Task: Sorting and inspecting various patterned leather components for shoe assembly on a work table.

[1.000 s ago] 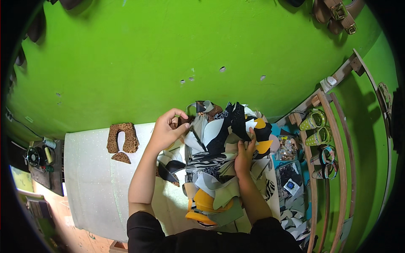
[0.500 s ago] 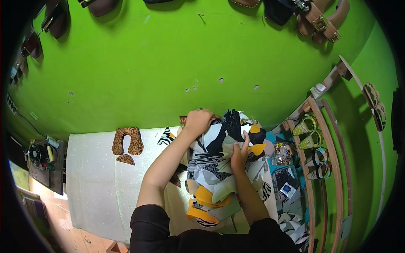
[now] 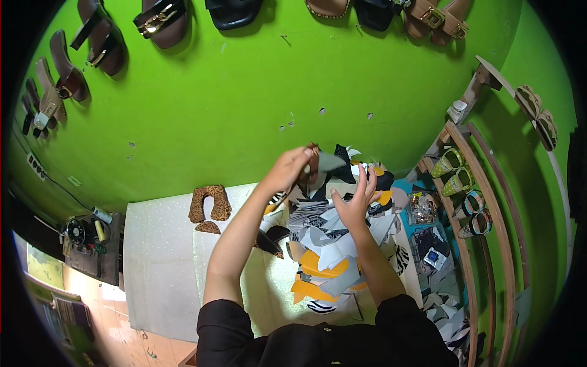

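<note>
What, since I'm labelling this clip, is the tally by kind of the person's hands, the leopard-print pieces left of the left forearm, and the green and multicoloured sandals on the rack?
Left hand and right hand: 2
Leopard-print pieces: 2
Green sandals: 2
Multicoloured sandals: 2
Total: 8

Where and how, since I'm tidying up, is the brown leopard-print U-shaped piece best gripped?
Probably pinch the brown leopard-print U-shaped piece by its right leg, coming from the right: that narrow band's outer edge looks free, while the half-round leopard-print piece lies close by the left leg.
</note>
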Available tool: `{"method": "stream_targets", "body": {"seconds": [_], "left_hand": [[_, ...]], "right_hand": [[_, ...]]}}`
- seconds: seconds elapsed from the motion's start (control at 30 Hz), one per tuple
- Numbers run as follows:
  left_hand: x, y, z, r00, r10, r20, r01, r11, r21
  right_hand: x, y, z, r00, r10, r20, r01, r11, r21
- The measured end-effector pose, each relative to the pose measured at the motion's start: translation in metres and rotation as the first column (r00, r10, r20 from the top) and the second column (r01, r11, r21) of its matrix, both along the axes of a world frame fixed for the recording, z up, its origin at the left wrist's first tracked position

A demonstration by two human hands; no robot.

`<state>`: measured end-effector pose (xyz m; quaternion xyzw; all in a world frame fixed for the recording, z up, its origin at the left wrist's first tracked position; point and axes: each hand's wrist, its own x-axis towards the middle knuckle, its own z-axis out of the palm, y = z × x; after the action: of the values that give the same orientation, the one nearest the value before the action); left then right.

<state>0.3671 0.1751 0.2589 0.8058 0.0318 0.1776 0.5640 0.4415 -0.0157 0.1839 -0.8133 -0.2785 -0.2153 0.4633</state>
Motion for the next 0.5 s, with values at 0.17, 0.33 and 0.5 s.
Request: {"method": "stream_targets", "body": {"seconds": [0.17,0.33,0.5], "left_hand": [[-0.026,-0.032,-0.012,0.998,-0.058,0.025,0.059,0.998,-0.02],[-0.068,-0.039,-0.025,0.981,0.118,0.157,-0.155,0.955,0.251],[-0.119,-0.049,-0.036,0.905,0.387,0.177,-0.371,0.921,-0.117]], "right_hand": [[-0.004,0.004,0.029,0.871,0.479,-0.113,-0.476,0.878,0.053],[-0.02,-0.001,0.019,0.854,0.51,0.104,-0.506,0.86,-0.064],[-0.034,-0.015,0.03,0.831,0.54,0.134,-0.535,0.841,-0.074]]}}
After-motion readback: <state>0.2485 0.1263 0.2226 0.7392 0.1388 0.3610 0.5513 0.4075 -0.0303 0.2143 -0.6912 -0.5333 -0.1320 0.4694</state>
